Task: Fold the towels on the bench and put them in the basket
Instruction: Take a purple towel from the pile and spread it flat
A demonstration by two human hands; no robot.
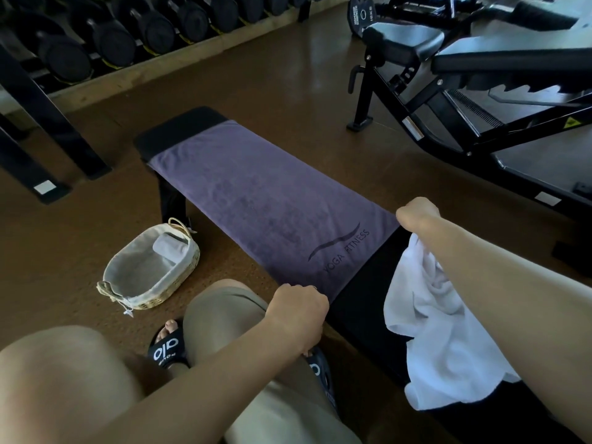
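Observation:
A purple towel [256,193] printed "YOGA FITNESS" lies spread flat along the black bench [362,296]. My left hand [296,310] grips its near left corner, fingers curled. My right hand [415,213] grips its near right corner. A crumpled white towel [439,341] lies on the bench under my right forearm. On the floor to the left of the bench stands a wicker basket [179,277] with a grey liner. Inside it lies one folded light-coloured towel [168,246].
A rack of black dumbbells [128,30] runs along the back wall. An adjustable incline bench and machine frame [464,100] stand at the right. My knees and black sandals [165,347] are at the bottom, beside the bench. Brown floor lies between the bench and the rack.

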